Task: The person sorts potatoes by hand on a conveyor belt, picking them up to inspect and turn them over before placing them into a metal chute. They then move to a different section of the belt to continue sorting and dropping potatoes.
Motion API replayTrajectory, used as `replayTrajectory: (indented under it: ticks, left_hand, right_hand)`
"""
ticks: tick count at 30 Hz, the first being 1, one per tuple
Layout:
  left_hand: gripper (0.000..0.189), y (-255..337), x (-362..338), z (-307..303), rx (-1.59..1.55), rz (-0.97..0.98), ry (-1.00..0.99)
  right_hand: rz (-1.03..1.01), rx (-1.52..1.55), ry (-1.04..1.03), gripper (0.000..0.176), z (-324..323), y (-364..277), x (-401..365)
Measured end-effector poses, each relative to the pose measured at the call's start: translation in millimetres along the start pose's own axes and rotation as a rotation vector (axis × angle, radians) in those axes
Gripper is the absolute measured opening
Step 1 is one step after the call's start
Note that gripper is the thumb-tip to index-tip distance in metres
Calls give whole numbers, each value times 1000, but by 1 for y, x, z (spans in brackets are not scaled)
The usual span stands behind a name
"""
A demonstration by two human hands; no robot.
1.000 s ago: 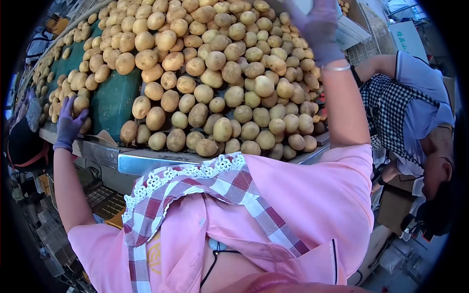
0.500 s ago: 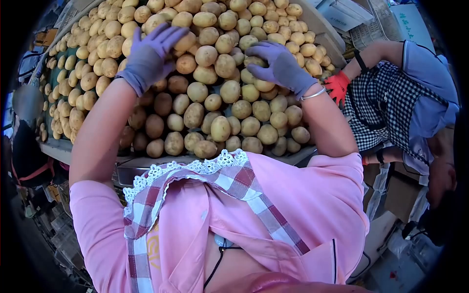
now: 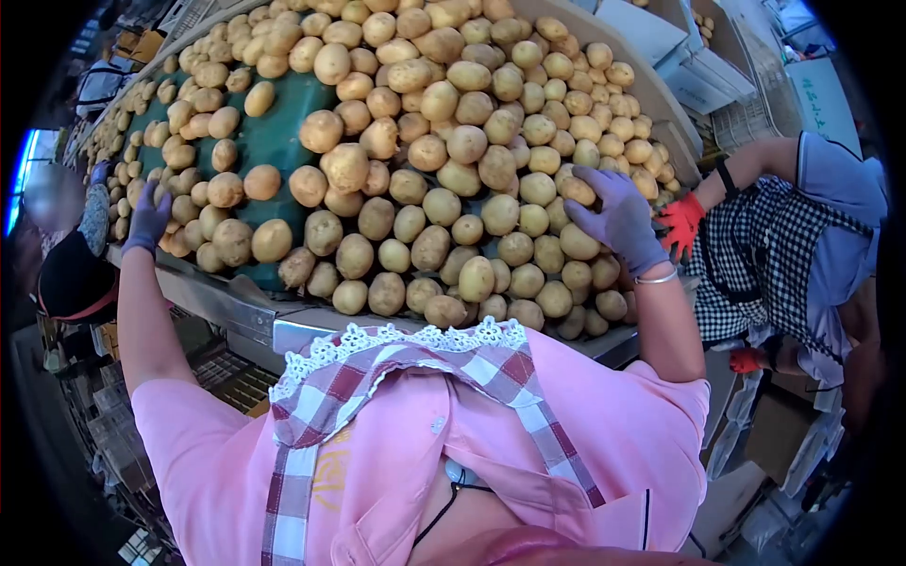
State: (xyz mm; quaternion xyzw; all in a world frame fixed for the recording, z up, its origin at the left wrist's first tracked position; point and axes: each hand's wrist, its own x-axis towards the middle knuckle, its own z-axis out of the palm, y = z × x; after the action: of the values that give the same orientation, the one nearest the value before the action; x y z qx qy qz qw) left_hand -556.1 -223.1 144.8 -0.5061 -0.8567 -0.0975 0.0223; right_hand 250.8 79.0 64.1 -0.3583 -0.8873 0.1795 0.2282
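Observation:
A broad heap of potatoes (image 3: 430, 247) fills the sorting table in front of me. My left hand (image 3: 148, 219), in a purple-grey glove, is at the table's near left edge beside smaller potatoes, fingers stretched out and holding nothing. On the right side of the heap, my right hand (image 3: 618, 217), gloved alike, has its thumb and fingers around a potato (image 3: 577, 191). Between the hands, a strip of green table surface (image 3: 285, 127) shows through the potatoes.
At right stands a co-worker in a checked apron (image 3: 731, 250), with a red-gloved hand (image 3: 679, 224) by the table's edge. Another person (image 3: 80, 283) is at far left. White boxes (image 3: 698, 71) and a crate (image 3: 755, 123) stand behind. A metal rim (image 3: 212, 297) borders the near side.
My left hand has swept far left from the middle of the heap, and green surface now shows there. The view has shifted; my right hand stays on the heap's right side.

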Motion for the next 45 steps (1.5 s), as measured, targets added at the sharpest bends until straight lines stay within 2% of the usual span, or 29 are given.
replayTrajectory:
  ticks: [3, 4, 5, 7, 8, 9, 10, 11, 12, 13, 14, 15, 16, 17, 18, 20, 22, 23, 24, 26, 27, 31, 34, 38, 40, 43, 45]
  left_hand:
    - [65, -106, -73, -10, 258, -119, 75]
    - [67, -117, -80, -20, 300, -193, 164]
    - [66, -97, -84, -25, 434, -338, 279]
    - [64, 46, -73, -43, 468, -455, 536]
    - [62, 74, -51, -46, 427, -192, 552]
    - [62, 128, -28, -38, 271, 60, 624]
    - [60, 177, -7, -24, 271, 252, 663]
    - [60, 246, 4, -18, 110, 388, 606]
    - [60, 300, 15, -7, 28, 504, 547]
    - [65, 360, 10, -7, -16, 544, 379]
    - [69, 405, 9, 1, 83, 613, 304]
    - [71, 436, 10, 9, 136, 758, 172]
    - [65, 456, -4, 16, 190, 847, 89]
    - [68, 471, -20, 18, 195, 892, -24]
    - [71, 478, -36, 23, 195, 935, -143]
    - [68, 470, -66, 28, 197, 913, -342]
    - [64, 455, -86, 32, 307, 950, -155]
    - [61, 453, -92, 33, 250, 903, -84]
    - [61, 450, -90, 34, 256, 901, -53]
    - [61, 448, -91, 34, 266, 878, 0]
    - [61, 450, -89, 36, 203, 833, -25]
    - [61, 452, -80, 29, 168, 830, 8]
    - [62, 456, -81, 34, 176, 825, -4]
    - [66, 453, -80, 33, 210, 777, 58]
    - [69, 456, -78, 28, 246, 742, 24]
    - [71, 449, -75, 31, 252, 743, 46]
    - [71, 450, -75, 28, 256, 735, 35]
  right_hand:
    - [40, 71, -3, 48, 18, 9, 1]
    - [70, 46, -24, 49, 19, 10, 2]
    - [84, 16, -37, 51, 19, 7, 5]
    - [112, -49, -69, 57, 21, -2, 8]
    - [110, 48, -56, 59, 27, -8, 9]
    - [108, 146, -46, 62, 37, -15, 11]
    - [106, 243, -37, 64, 45, -27, 13]
    - [94, 228, -93, 66, 44, -48, 15]
    - [79, 210, -147, 68, 42, -71, 17]
    - [29, 238, -97, 64, 45, -86, 16]
    - [-17, 268, -38, 61, 43, -93, 22]
    - [-16, 508, -135, 47, 28, -103, 33]
    - [-139, 460, -8, 42, 17, -110, 46]
    - [-261, 412, 118, 39, 7, -115, 64]
    - [-376, 360, 238, 36, 0, -119, 83]
    - [-450, 388, 318, 29, -4, -122, 139]
    - [-546, 298, 388, 25, 3, -128, 205]
    - [-563, 246, 385, 22, 14, -132, 241]
    - [-556, 225, 299, 24, 28, -133, 276]
    - [-349, -71, -79, 28, 60, -143, 321]
    - [-252, -246, -138, 33, 79, -151, 340]
    - [-314, -410, -442, 42, 50, -171, 354]
    - [-255, -419, -414, 46, 55, -168, 356]
    - [-192, -267, -221, 44, 65, -164, 334]
    - [-184, -46, 22, 47, 77, -144, 313]
    - [-33, 421, 328, 63, 82, -137, 292]
    - [-240, 629, 583, 60, 48, -143, 270]
